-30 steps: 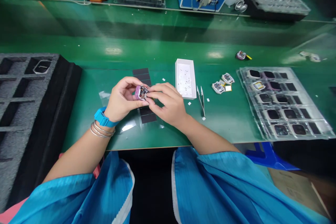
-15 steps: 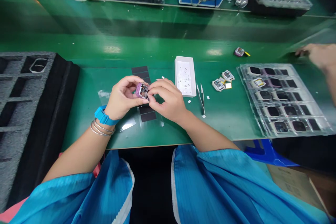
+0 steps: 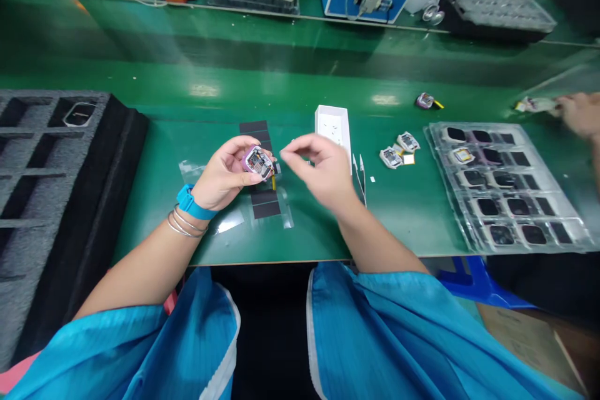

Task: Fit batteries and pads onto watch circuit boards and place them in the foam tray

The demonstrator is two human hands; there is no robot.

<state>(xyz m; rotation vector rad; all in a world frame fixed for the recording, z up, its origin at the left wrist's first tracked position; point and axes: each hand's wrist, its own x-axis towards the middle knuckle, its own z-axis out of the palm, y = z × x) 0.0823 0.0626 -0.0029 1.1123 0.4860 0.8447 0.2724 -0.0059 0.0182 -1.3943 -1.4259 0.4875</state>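
Note:
My left hand (image 3: pixel 224 174) grips a small purple watch body (image 3: pixel 257 162) with its open side up, showing the parts inside; a short yellow strip hangs below it. My right hand (image 3: pixel 321 169) hovers a little to the right of the watch body, apart from it, its thumb and forefinger pinched together and slightly blurred; I cannot make out anything between them. Under both hands lie dark rectangular pads (image 3: pixel 264 197) on a clear film. Just beyond the right hand stands a small white box (image 3: pixel 334 125) of tiny parts, with tweezers (image 3: pixel 360 178) beside it.
A clear blister tray (image 3: pixel 506 184) of watch bodies lies at the right, and loose watch parts (image 3: pixel 397 151) lie near the box. A grey foam tray (image 3: pixel 51 194) fills the left. Another person's hand (image 3: pixel 579 114) reaches in at the far right. Equipment and trays line the back.
My right hand has pulled away from the watch body to the right, with fingers pinched. My left hand has tilted the watch body flatter. The other person's hand stays at the far right.

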